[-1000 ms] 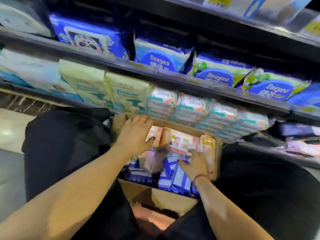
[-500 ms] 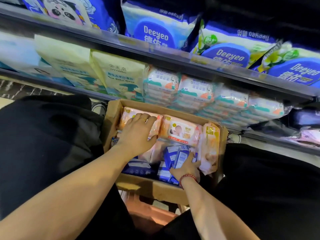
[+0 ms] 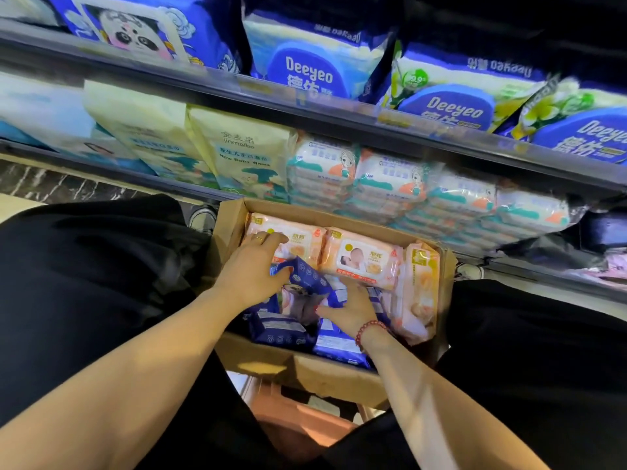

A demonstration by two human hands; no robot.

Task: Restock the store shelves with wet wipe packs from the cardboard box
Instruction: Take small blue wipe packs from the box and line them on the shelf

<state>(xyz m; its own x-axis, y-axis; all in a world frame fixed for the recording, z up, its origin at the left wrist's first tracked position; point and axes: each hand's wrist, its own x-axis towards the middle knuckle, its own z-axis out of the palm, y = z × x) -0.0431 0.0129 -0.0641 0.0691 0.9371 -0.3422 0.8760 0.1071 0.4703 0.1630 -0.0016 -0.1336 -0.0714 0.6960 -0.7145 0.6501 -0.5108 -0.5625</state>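
An open cardboard box (image 3: 228, 228) sits between my knees, in front of the lowest shelf. Orange baby wet wipe packs (image 3: 359, 259) lie along its far side and stand at its right wall; dark blue packs (image 3: 281, 329) fill the near side. My left hand (image 3: 251, 269) lies over the far-left orange pack, and a tilted blue pack (image 3: 302, 276) sticks up from between its thumb and fingers. My right hand (image 3: 351, 308), wearing a red bead bracelet, rests with spread fingers on the blue packs in the middle of the box.
The lower shelf holds stacked white-and-teal wipe packs (image 3: 390, 178) right behind the box and pale yellow packs (image 3: 237, 154) to the left. Large blue Deeyeo packs (image 3: 308, 72) fill the shelf above. My black-trousered legs flank the box; an orange-brown stool (image 3: 298, 415) is under it.
The view has tilted down toward the box. My left hand slid from the orange pack's top toward the middle and took a blue pack. My right hand moved up and left among the blue packs.
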